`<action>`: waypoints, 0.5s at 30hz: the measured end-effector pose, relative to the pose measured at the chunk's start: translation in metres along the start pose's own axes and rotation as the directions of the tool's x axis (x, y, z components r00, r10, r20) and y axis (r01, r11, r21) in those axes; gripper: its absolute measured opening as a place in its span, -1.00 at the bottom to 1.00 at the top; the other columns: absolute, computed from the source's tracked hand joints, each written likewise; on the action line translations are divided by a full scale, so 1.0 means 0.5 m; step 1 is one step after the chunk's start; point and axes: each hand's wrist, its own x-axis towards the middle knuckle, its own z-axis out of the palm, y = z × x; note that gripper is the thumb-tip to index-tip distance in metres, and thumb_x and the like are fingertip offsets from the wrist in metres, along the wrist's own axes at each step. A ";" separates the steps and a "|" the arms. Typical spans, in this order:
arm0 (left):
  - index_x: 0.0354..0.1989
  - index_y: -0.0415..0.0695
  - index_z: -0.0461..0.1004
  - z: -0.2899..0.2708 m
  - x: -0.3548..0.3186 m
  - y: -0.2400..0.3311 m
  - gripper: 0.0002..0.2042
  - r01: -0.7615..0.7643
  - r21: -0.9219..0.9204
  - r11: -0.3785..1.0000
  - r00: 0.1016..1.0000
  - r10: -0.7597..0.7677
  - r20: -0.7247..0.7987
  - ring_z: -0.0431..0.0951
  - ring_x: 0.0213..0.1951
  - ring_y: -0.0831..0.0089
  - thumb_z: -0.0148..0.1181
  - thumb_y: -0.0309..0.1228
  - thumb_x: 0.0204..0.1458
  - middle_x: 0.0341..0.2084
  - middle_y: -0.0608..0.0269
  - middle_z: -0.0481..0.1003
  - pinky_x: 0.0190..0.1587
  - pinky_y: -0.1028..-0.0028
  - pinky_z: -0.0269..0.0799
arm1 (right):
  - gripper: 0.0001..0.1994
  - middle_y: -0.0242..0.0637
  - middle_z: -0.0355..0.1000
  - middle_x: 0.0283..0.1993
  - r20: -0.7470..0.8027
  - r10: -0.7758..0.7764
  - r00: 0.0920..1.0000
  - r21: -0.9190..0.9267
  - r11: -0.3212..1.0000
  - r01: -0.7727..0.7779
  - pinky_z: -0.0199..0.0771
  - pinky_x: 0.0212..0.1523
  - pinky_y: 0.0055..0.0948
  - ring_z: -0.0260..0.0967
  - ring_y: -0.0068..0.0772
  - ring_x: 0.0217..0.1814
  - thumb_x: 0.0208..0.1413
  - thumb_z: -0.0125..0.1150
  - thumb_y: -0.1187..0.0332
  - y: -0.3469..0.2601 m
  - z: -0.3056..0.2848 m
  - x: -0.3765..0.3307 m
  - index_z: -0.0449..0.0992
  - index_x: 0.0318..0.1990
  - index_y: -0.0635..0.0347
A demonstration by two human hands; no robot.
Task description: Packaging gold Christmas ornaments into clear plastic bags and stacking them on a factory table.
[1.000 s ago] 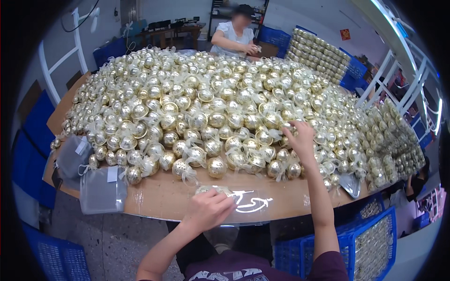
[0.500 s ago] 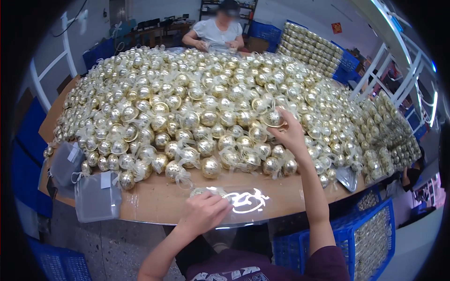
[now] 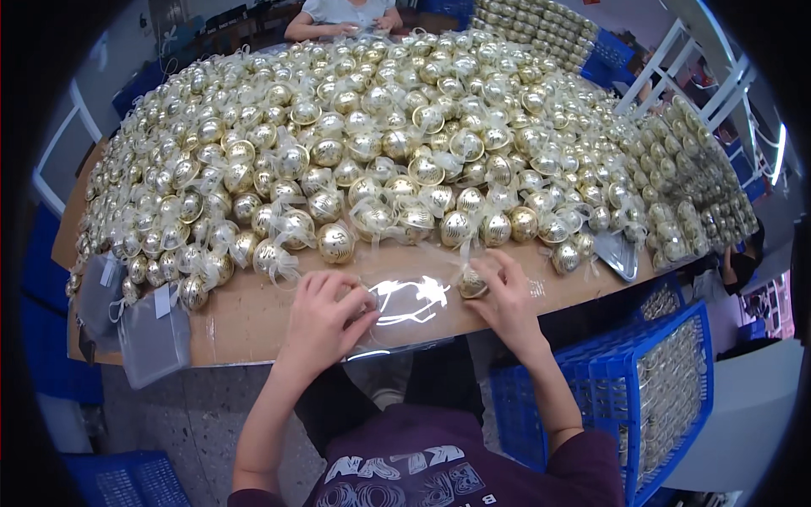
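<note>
Right fingers (image 3: 498, 275) around gold ball (image 3: 471, 284)

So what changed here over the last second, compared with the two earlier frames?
The right hand came back from the heap of gold balls toward the table's near edge, now holding one gold ball beside the clear plastic piece. The left hand stayed on that plastic. The heap, the blue crate and the person opposite stayed put.
</note>
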 end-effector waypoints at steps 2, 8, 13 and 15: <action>-0.42 -0.09 0.47 0.000 0.002 0.001 -0.81 0.009 -0.010 1.000 1.000 -0.009 -0.006 0.38 -0.09 0.15 0.33 -0.32 -0.15 -0.21 0.19 0.43 0.02 0.25 0.25 | -0.30 -0.19 0.26 0.05 0.065 -0.056 0.996 0.001 0.998 0.056 0.40 -0.10 -0.43 0.32 -0.39 -0.11 -0.20 0.40 0.55 -0.003 0.000 -0.017 0.32 0.20 0.09; -0.38 -0.10 0.44 0.005 -0.001 -0.004 -0.78 0.046 -0.070 0.996 0.999 -0.045 0.018 0.38 0.00 0.12 0.32 -0.30 -0.12 -0.05 0.17 0.43 0.08 0.22 0.24 | -0.40 -0.33 0.30 0.00 0.443 0.144 0.885 0.659 0.617 -0.430 0.36 -0.28 -0.69 0.26 -0.70 -0.23 -0.07 0.33 0.60 0.014 0.005 -0.012 0.28 0.19 0.24; -0.36 -0.09 0.43 0.007 -0.006 -0.011 -0.77 0.084 -0.110 0.990 0.996 -0.080 0.038 0.40 0.01 0.15 0.31 -0.28 -0.10 -0.01 0.17 0.45 0.06 0.27 0.22 | -0.48 -0.37 0.34 -0.11 0.647 -0.073 0.759 0.668 0.534 -0.518 0.43 -0.24 -0.65 0.33 -0.70 -0.24 -0.02 0.30 0.59 0.012 0.055 -0.010 0.34 0.15 0.30; -0.36 -0.09 0.43 0.009 -0.004 -0.013 -0.77 0.103 -0.113 0.988 0.994 -0.100 0.036 0.40 0.01 0.17 0.30 -0.27 -0.10 -0.01 0.19 0.45 0.06 0.28 0.21 | -0.49 -0.34 0.37 -0.06 0.668 -0.168 0.725 0.728 0.353 -0.588 0.46 -0.17 -0.62 0.37 -0.64 -0.21 -0.03 0.30 0.60 0.001 0.081 0.003 0.36 0.15 0.29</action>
